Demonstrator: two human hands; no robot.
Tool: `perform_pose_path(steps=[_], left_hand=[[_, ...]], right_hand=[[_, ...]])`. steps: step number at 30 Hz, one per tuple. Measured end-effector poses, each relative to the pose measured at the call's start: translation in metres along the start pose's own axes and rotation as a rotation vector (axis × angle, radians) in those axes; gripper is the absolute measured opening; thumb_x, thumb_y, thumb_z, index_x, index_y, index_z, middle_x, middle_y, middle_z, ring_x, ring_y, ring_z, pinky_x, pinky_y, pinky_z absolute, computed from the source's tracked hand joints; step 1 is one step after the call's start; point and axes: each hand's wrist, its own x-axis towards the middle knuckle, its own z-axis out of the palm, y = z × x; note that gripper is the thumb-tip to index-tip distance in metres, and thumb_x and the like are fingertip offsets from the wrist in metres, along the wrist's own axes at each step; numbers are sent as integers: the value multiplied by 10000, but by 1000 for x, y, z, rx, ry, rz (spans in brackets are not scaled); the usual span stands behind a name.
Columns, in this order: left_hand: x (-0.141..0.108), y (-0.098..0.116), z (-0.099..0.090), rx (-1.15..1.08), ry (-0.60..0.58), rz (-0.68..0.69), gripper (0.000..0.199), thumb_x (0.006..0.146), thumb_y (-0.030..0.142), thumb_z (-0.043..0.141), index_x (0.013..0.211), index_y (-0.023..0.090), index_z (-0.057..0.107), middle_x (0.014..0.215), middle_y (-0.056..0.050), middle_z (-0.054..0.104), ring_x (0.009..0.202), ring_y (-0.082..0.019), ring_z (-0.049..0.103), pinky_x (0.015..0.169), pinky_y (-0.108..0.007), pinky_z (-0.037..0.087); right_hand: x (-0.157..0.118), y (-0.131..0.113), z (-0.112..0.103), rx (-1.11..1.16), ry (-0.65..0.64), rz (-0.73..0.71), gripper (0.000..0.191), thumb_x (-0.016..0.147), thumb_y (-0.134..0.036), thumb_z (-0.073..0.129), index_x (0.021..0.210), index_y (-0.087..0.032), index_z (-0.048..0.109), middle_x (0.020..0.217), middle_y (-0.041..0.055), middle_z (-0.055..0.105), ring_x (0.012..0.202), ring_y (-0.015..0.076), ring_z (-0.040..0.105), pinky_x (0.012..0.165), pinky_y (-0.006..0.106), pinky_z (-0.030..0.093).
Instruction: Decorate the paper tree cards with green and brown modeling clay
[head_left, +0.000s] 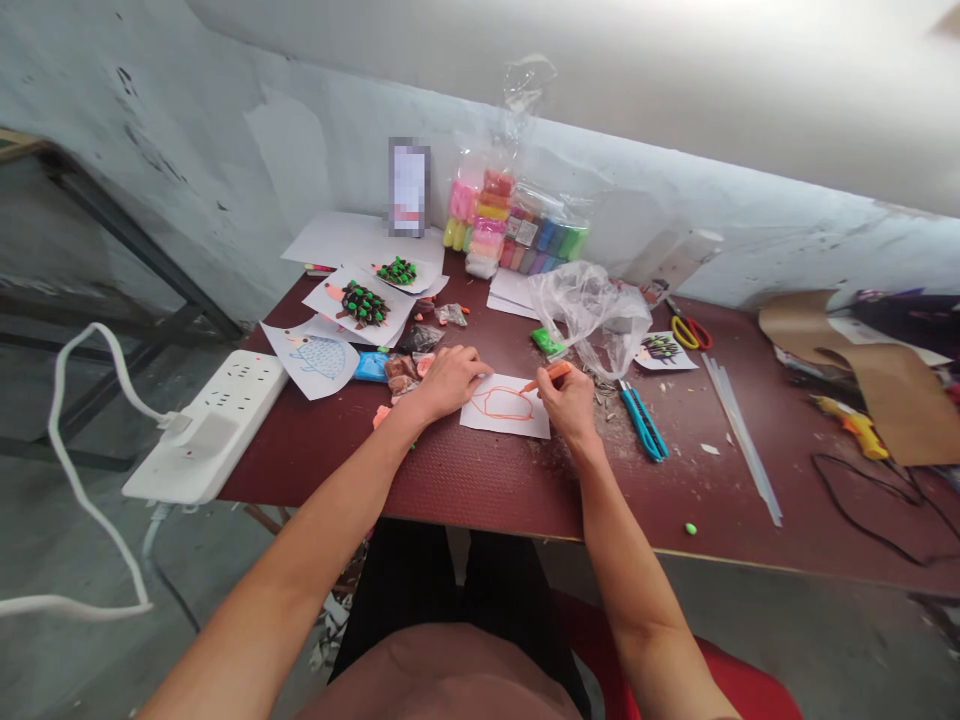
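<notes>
Orange lines form a rounded outline on a small white paper [499, 427] lying on the dark red table. My right hand [570, 405] is closed round an orange marker [546, 377], its tip at the drawn line. My left hand [452, 382] rests with fingers outstretched at the paper's upper left edge. Beside that hand are packets of brown clay [401, 372], a blue packet [370, 366] and bits of pink clay [381, 414]. A green packet [547, 342] lies beyond the paper.
Hedgehog pictures [364, 303] lie at the left, near a white power strip [217, 420]. Bagged coloured clay [517, 230] stands by the wall. Rightward are a teal cutter [643, 420], scissors [690, 332], glue sticks [742, 440] and a yellow glue gun [855, 425] with its cord.
</notes>
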Motion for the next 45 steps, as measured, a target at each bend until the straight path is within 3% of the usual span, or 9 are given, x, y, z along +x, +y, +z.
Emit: perform_pose_path(steps=[11, 28, 45], left_hand=[[0, -1, 3, 23, -6, 4, 303, 971, 193, 537, 1127, 263, 788, 1072, -95, 660, 1010, -246, 570, 869, -387, 397], [0, -6, 11, 26, 47, 32, 309, 956, 195, 533, 1107, 276, 789, 1047, -94, 645, 970, -243, 542, 860, -388, 395], [0, -7, 12, 26, 40, 26, 298, 967, 199, 521, 1027, 263, 806, 1033, -93, 634, 947, -241, 539, 835, -376, 387]], right_hand=[[-4, 1, 7, 36, -74, -69, 324, 876, -419, 556, 616, -226, 572, 537, -8, 565, 488, 126, 466, 528, 258, 351], [-14, -1, -7, -103, 61, -43, 291, 838, -346, 530, 572, -231, 499, 508, -36, 498, 490, 117, 412, 562, 267, 343], [-22, 0, -15, -104, 111, 17, 284, 798, -341, 542, 540, -234, 487, 484, -42, 482, 475, 118, 394, 548, 269, 337]])
